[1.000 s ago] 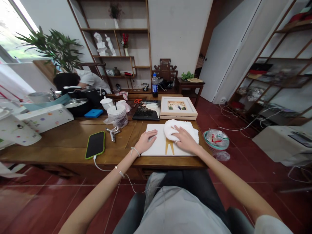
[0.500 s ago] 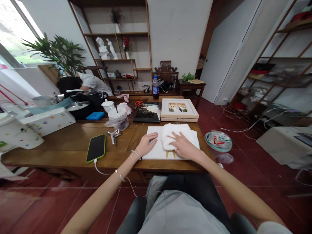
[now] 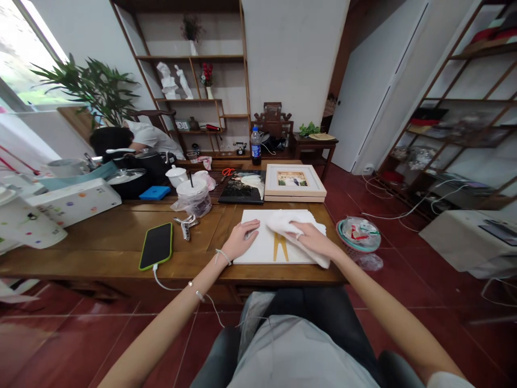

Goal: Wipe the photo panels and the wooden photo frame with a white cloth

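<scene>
A white flat board [image 3: 258, 250] lies at the table's front edge, with a yellow two-legged shape [image 3: 280, 249] on its surface. My left hand [image 3: 241, 240] rests on the board's left side, fingers stretched out and holding nothing. Over the board's right half lies a fluffy white cloth [image 3: 278, 220], bunched up and partly raised. My right hand [image 3: 313, 238] is closed on this cloth, its fingertips partly hidden in the folds. The upper part of the yellow shape is covered by the cloth.
Behind the board are a framed picture [image 3: 294, 180] and a dark picture panel [image 3: 242, 187]. Left of it lie a charging phone [image 3: 156, 246] and a silver tool [image 3: 186, 226]. A lidded cup [image 3: 192, 191] stands farther back. A basket [image 3: 358, 235] sits right of the table.
My right hand has gone from lying spread on the cloth to gripping it. The cloth is now bunched and its near edge lifted, baring more of the yellow shape. My left hand stays put.
</scene>
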The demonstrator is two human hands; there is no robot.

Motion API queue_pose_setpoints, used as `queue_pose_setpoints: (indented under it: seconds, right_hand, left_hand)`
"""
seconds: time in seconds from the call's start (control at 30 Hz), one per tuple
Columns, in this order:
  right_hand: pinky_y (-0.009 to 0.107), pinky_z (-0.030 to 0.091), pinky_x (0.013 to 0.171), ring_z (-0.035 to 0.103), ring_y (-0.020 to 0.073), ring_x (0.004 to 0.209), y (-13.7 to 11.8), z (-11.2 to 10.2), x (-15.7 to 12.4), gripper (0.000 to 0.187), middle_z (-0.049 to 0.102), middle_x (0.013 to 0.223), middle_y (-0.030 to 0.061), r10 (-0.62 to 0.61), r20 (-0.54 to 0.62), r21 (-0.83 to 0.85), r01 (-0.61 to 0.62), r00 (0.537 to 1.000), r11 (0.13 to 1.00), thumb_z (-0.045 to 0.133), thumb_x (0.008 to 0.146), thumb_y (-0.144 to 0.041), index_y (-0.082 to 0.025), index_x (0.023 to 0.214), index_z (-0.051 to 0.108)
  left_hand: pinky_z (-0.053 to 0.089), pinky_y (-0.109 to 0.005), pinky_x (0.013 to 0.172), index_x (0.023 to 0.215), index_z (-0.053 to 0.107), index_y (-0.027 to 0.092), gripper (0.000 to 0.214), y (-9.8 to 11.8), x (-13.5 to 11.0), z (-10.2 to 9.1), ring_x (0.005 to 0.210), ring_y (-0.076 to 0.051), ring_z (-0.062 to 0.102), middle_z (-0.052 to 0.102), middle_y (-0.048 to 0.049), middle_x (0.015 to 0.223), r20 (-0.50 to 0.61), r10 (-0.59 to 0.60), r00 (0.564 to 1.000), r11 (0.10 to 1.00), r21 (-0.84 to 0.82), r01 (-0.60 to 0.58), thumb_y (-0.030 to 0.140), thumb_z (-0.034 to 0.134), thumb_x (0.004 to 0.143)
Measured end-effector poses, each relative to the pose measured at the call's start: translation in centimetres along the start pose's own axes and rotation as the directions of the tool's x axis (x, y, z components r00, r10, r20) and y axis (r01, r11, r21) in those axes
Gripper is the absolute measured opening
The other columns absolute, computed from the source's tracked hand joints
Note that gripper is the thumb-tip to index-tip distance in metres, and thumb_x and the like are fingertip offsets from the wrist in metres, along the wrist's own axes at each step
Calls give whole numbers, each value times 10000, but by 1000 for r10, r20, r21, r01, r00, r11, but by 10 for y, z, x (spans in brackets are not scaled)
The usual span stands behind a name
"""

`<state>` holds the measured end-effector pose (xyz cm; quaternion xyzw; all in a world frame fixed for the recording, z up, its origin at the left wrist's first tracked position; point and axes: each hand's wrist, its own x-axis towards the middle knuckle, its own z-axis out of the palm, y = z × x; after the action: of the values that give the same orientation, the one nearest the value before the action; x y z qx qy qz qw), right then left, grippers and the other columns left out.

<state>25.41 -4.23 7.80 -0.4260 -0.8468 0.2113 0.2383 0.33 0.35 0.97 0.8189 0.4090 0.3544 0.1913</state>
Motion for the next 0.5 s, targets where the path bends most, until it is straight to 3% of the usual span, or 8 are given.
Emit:
queue_pose_setpoints:
  seconds: [0.1, 0.17, 0.27, 0.33, 0.43, 0.5]
  right_hand:
    - [374, 377, 926, 523, 242, 1070, 17, 5, 29, 333, 584, 1182, 69, 68, -155, 47, -62, 986, 997, 373, 831, -193, -176, 1091, 581]
    - [374, 383, 917, 521, 246, 1075, 21, 11, 44, 345, 584, 1183, 74, 95, -192, 24, -92, 977, 995, 370, 835, -197, -174, 1119, 565]
    - [406, 341, 959, 502, 244, 1107, 19, 21, 57, 362, 583, 1185, 85, 41, -114, -136, -57, 993, 989, 374, 810, -136, -172, 1112, 570]
    - [451, 250, 1019, 412, 252, 1206, 12, 28, 56, 401, 547, 1232, 102, -28, -18, -294, 22, 999, 956, 407, 750, -75, -165, 1101, 580]
    - [487, 174, 1047, 285, 262, 1291, -4, 35, 39, 460, 481, 1303, 111, -103, 77, -435, 126, 992, 891, 448, 671, -27, -161, 1087, 592]
    - [491, 186, 1045, 292, 268, 1287, -18, 34, 22, 456, 477, 1308, 109, -111, 119, -451, 153, 987, 879, 457, 658, -25, -163, 1066, 606]
  left_hand:
    - [322, -432, 1038, 1081, 632, 197, 312, 1, 0, 0, 1158, -208, 511, 599, -73, 1189, -3, -6, 1000, 1000, -9, 6, 288, 477, 826]
    - [324, -431, 1037, 1076, 635, 201, 308, 2, 0, 0, 1156, -208, 512, 601, -71, 1186, -4, -9, 1000, 1000, -9, 9, 285, 480, 824]
    - [329, -420, 1036, 1083, 632, 203, 312, 3, 1, -1, 1159, -207, 510, 601, -65, 1187, -2, -10, 1000, 1000, -1, 10, 285, 477, 825]
    - [337, -414, 1031, 1085, 632, 204, 313, 3, 1, -1, 1157, -209, 511, 599, -65, 1189, -3, -3, 1000, 1000, 7, 3, 286, 477, 826]
    - [349, -408, 1022, 1076, 639, 204, 307, 4, 1, -2, 1150, -214, 517, 600, -71, 1187, -2, 8, 1000, 1000, 19, -8, 285, 478, 827]
    - [351, -408, 1020, 1076, 639, 204, 307, 3, 1, -2, 1152, -215, 516, 602, -72, 1184, 0, 9, 1000, 1000, 22, -9, 285, 474, 830]
